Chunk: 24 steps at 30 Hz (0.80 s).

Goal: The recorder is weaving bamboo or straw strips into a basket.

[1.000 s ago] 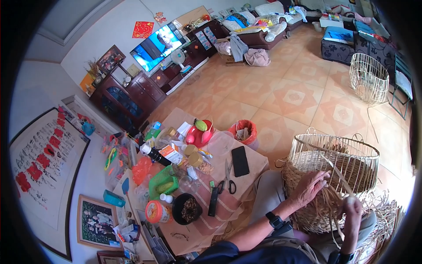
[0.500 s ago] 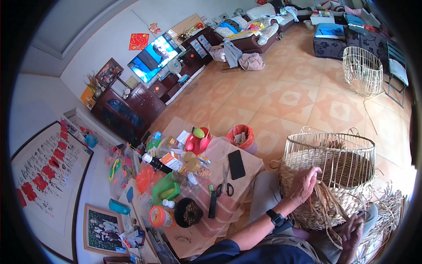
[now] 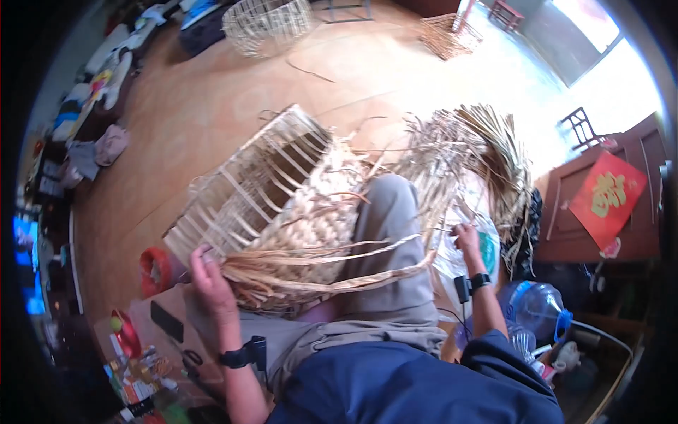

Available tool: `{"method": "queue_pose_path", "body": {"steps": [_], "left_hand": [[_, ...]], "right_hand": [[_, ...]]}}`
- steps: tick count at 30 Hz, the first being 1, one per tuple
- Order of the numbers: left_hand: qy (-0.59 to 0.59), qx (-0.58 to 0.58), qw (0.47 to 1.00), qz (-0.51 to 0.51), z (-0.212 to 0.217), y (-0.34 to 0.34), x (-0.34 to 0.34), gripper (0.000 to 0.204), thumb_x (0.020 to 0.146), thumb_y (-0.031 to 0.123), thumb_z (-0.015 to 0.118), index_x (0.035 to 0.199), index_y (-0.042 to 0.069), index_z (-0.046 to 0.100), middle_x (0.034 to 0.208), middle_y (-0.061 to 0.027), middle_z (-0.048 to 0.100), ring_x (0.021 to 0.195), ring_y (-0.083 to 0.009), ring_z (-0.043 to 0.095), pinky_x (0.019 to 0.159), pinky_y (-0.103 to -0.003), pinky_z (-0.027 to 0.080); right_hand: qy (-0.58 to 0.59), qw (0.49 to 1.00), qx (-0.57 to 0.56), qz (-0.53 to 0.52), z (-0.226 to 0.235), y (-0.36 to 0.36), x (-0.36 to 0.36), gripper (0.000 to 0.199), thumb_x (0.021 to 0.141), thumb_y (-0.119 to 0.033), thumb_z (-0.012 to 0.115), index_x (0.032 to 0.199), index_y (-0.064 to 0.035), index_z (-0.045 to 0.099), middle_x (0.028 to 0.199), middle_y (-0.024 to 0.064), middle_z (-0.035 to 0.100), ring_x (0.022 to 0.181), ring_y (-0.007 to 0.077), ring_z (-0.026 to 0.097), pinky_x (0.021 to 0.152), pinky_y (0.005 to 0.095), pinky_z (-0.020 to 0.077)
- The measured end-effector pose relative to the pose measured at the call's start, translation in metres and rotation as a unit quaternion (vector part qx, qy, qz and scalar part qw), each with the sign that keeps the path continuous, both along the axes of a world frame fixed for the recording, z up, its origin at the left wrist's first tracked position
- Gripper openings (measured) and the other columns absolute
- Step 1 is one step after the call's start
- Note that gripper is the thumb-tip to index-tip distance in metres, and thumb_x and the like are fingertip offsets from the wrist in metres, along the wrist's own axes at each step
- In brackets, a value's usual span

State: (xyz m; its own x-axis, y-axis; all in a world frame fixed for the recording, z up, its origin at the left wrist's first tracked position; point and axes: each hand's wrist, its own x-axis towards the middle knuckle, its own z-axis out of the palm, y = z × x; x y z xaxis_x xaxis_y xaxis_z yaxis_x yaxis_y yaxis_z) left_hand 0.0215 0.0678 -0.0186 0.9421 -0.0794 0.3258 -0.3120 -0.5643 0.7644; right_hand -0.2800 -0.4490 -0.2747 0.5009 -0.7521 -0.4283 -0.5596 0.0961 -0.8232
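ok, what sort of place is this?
Probably a home's living room with craft work in it: cloth-strewn sofa, red paper decoration, partly woven basket.

Basket [image 3: 321, 226] | tan, partly woven, open-ribbed toward rim | tilted beside knee [image 3: 393, 201] | pale strands [image 3: 261, 268] trailing across side

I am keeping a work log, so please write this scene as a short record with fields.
Left grip: by the loose strands at the basket
Right grip: near the straw pile; hold unclear
Basket state: partly woven, slats bare toward the rim
Beside basket: grey trouser leg
Ahead: open basket frame on the floor
Right side: clear bottle
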Motion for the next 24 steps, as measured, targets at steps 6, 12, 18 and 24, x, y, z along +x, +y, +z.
{"method": "queue_pose_path", "body": {"steps": [6,12,18,24], "left_hand": [[-0.009,0.033,0.999,-0.020,-0.003,-0.018,-0.009,0.032,0.108,0.021,0.040,0.121,-0.001,0.059,0.111,-0.0168,0.065,0.104,-0.0271,0.060,0.097,-0.040,0.045],[-0.011,0.067,0.998,-0.004,0.001,-0.015,-0.013,0.033,0.108,0.021,0.041,0.123,-0.001,0.059,0.112,-0.0174,0.065,0.105,-0.0280,0.060,0.098,-0.039,0.045],[0.011,0.058,0.998,-0.015,-0.010,0.008,-0.004,0.033,0.108,0.021,0.040,0.123,-0.003,0.057,0.112,-0.0143,0.063,0.108,-0.0234,0.058,0.100,-0.037,0.044],[-0.006,0.010,1.000,-0.007,-0.009,0.020,-0.006,0.028,0.104,0.013,0.047,0.125,-0.003,0.059,0.117,-0.0095,0.061,0.112,-0.0198,0.056,0.103,-0.034,0.043]], "right_hand": [[0.137,0.985,0.100,-0.016,-0.104,0.053,-0.100,0.026,0.093,-0.018,0.063,0.106,0.0030,0.070,0.083,0.0140,0.073,0.061,0.0203,0.072,0.046,0.0340,0.0564],[0.258,0.956,-0.074,0.119,-0.118,0.089,-0.092,0.037,0.084,-0.014,0.067,0.119,-0.0026,0.068,0.109,0.0295,0.069,0.111,0.0472,0.065,0.100,0.0521,0.0514],[0.303,0.941,-0.099,0.115,-0.113,0.082,-0.053,0.041,0.086,-0.019,0.072,0.123,-0.0036,0.064,0.119,0.0275,0.062,0.115,0.0454,0.062,0.099,0.0492,0.0519],[0.309,0.915,-0.068,0.250,-0.197,0.052,-0.044,0.035,0.084,-0.014,0.070,0.114,0.0027,0.064,0.103,0.0286,0.070,0.098,0.0389,0.071,0.083,0.0503,0.0576]]}}
